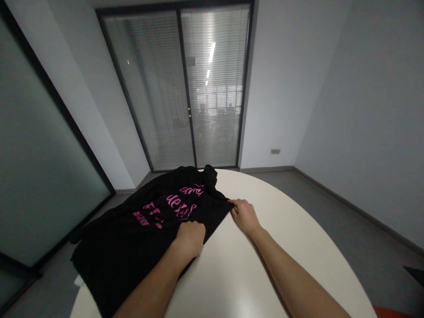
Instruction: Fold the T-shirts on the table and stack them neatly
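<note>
A black T-shirt [112,247] with pink lettering lies spread over the left side of a round white table [232,274]. Its far end is bunched up near the table's back edge. My left hand [191,236] is closed on the shirt near its right edge, about halfway along; the fingertips are hidden under the knuckles. At the shirt's right corner, my right hand [244,215] pinches the cloth between thumb and fingers. Between the two hands the edge runs fairly straight.
Beyond the table is a dark-framed glass door [215,110] with blinds. A frosted glass panel [43,154] stands at the left. On the far wall sits a small socket [275,151]. Something white [78,281] peeks out under the shirt's left edge. Something red [389,312] shows at bottom right.
</note>
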### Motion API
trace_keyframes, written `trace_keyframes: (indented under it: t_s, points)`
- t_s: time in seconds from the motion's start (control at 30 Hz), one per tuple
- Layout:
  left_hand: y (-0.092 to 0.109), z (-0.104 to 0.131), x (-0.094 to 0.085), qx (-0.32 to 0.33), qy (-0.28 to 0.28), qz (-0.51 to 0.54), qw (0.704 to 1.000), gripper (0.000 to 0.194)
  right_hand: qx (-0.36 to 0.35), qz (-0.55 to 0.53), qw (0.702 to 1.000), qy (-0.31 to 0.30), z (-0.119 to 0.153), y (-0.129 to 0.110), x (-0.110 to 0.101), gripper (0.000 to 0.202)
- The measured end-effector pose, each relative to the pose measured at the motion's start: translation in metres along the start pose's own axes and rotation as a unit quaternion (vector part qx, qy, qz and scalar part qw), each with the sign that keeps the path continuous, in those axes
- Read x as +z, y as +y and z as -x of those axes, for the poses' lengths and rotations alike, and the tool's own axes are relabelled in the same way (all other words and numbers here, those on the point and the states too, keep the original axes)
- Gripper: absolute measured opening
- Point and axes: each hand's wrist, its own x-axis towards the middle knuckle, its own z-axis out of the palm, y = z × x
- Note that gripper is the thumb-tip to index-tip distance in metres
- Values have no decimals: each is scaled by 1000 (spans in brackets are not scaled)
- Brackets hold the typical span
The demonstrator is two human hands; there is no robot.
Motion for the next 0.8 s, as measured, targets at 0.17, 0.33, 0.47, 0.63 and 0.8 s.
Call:
trace_keyframes:
  t_s: [0.17, 0.33, 0.47, 0.63, 0.8]
  points:
    - [0, 3, 4, 50, -19, -9, 999, 31, 29, -47, 998, 13, -1, -4, -2, 41]
    - [20, 13, 2, 158, -9, 33, 987, 27, 52, -60, 997, 21, -2, -5, -2, 36]
    - [25, 29, -1, 120, -21, 38, 992, 34, 62, -55, 996, 25, -5, 2, 4, 34]
    - [2, 55, 10, 56, -57, 0, 997, 39, 65, -50, 996, 22, -6, 8, 11, 38]
    - [-1, 69, 27, 105, -39, 25, 993, 34, 66, -38, 997, 31, -5, 11, 16, 38]
